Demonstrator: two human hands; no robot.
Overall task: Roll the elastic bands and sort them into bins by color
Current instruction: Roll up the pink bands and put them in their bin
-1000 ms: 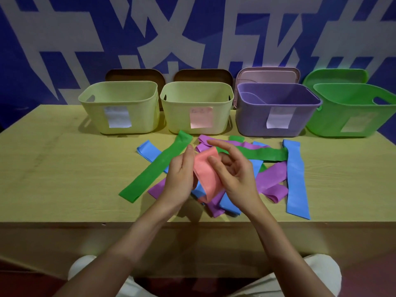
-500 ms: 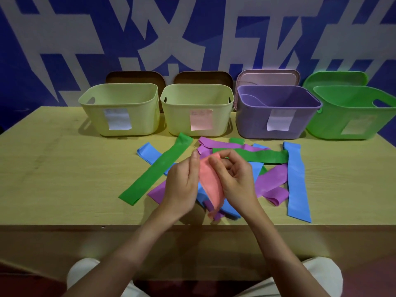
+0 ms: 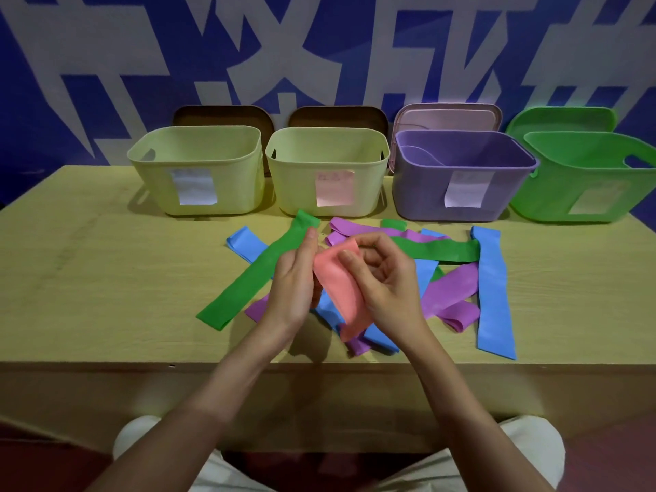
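Both hands hold a pink elastic band (image 3: 339, 289) above the pile at the table's middle. My left hand (image 3: 294, 282) grips its left side, fingers upright. My right hand (image 3: 385, 282) pinches its top end with curled fingers; the band's lower end hangs down over the pile. Loose bands lie beneath: a green band (image 3: 248, 282) running diagonally, another green band (image 3: 443, 251), purple bands (image 3: 451, 296), a long blue band (image 3: 493, 292) at the right and a blue band (image 3: 245, 243) at the left. Along the back stand two yellow bins (image 3: 198, 150) (image 3: 326, 147), a purple bin (image 3: 461, 150) and a green bin (image 3: 585, 154).
Each bin carries a paper label on its front. Lids lean behind the bins: two brown lids (image 3: 223, 113), a pink lid (image 3: 447, 115) and a green lid (image 3: 561, 117). The wooden table (image 3: 106, 278) has its front edge near my knees. A blue wall with white characters rises behind.
The pink band's top end has been turned over between my fingers, and my right hand's fingers have curled more tightly around it. Both hands stay over the pile.
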